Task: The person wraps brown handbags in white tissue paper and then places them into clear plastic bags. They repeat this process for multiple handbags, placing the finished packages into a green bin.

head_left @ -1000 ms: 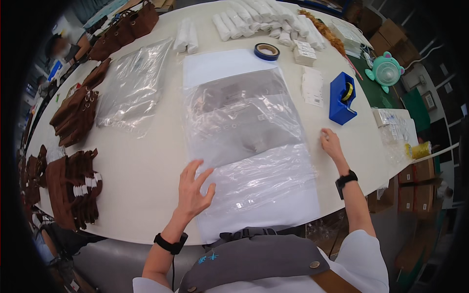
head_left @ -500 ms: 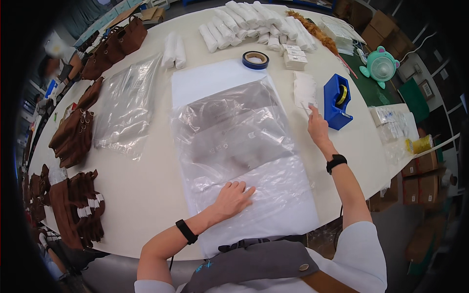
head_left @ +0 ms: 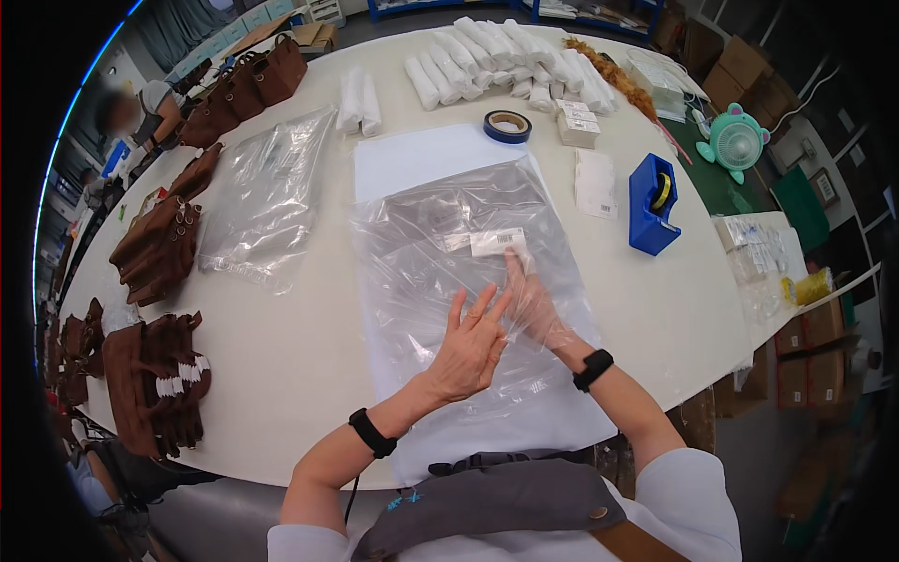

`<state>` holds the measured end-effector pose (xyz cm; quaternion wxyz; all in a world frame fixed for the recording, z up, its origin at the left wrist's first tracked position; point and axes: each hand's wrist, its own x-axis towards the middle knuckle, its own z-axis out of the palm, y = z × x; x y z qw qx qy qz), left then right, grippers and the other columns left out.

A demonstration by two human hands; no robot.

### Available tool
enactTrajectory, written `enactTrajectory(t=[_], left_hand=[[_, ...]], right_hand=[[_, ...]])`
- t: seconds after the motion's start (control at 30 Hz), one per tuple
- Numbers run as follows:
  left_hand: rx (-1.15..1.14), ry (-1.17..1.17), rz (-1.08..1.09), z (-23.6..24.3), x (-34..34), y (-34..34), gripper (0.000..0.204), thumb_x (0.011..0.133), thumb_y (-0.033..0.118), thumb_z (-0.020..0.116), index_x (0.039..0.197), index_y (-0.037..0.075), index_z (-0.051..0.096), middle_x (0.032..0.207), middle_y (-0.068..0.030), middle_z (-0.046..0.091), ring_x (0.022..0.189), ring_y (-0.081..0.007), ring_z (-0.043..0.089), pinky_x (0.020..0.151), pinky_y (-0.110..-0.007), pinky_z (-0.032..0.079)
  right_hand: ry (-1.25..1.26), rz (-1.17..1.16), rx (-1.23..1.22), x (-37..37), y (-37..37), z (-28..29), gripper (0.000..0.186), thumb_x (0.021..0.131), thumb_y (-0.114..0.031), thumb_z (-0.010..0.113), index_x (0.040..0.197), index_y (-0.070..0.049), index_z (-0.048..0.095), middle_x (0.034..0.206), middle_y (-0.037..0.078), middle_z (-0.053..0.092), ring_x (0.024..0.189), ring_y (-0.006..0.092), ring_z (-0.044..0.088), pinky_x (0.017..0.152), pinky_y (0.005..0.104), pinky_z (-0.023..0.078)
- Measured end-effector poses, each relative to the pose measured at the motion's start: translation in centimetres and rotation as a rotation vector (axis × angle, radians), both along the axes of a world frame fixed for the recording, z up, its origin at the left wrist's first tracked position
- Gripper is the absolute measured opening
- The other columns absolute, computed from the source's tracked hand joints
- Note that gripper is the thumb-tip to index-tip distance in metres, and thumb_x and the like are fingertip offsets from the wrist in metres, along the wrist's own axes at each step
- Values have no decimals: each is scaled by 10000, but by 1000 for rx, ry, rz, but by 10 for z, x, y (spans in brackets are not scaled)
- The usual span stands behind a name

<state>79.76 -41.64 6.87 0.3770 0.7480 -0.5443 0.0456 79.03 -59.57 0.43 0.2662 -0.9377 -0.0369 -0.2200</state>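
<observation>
The clear plastic bag (head_left: 421, 267) lies flat on a white sheet (head_left: 412, 169), which rests on the white table (head_left: 290, 375) directly in front of the person. The bag is transparent, glossy and wrinkled; bright reflections and fine creases cross its surface, and its upper part appears grey over the white sheet.

The white label (head_left: 492, 242) is rectangular, carries a dark barcode, and sits slightly tilted over the upper-middle area of the bag. The right hand (head_left: 536, 307) extends toward it with the fingertips at its lower edge; film appears to cover this hand. Whether the fingers pinch the label or only press it cannot be told.

The left hand (head_left: 468, 347) is positioned above the lower half of the bag, fingers spread, gripping nothing; contact with the film cannot be determined. A blue tape dispenser (head_left: 646, 220) stands to the right of the bag.
</observation>
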Motion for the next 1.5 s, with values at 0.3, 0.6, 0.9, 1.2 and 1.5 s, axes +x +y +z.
enactTrajectory(t=[0.3,0.6,0.9,1.2,1.5], left_hand=[[471,650,364,-10,31,52,316,893,287,508,927,-27,513,801,-200,612,787,-342,596,775,-454,449],[24,1254,662,-64,46,110,273,743,199,697,774,-21,539,557,-63,542,433,-130,521,405,-241,424],[88,958,810,-75,35,103,225,744,154,680,674,12,520,537,-55,523,405,-149,529,390,-267,465],[-145,1524,560,-69,-11,103,255,760,113,653,937,31,490,768,-80,590,647,-164,616,595,-314,540],[190,822,713,-52,-21,170,523,701,61,656,1178,6,450,1058,-152,508,960,-248,557,799,-394,481]], right_hand=[[-77,-205,-426,-5,-1,-23,509,858,-179,504,1298,43,379,1305,264,389,1182,467,366,974,523,320],[282,289,198,-170,57,-16,186,729,-1,586,914,-22,577,959,118,555,870,306,535,782,380,447],[420,235,501,-177,34,69,116,718,82,454,773,-13,492,714,84,505,692,231,528,623,331,417],[-286,-608,1538,-464,-227,7,129,875,-43,473,954,3,564,932,132,592,875,213,567,834,345,443],[477,-487,635,-238,-153,27,211,887,-165,508,826,20,590,619,80,567,550,128,588,526,239,482]])
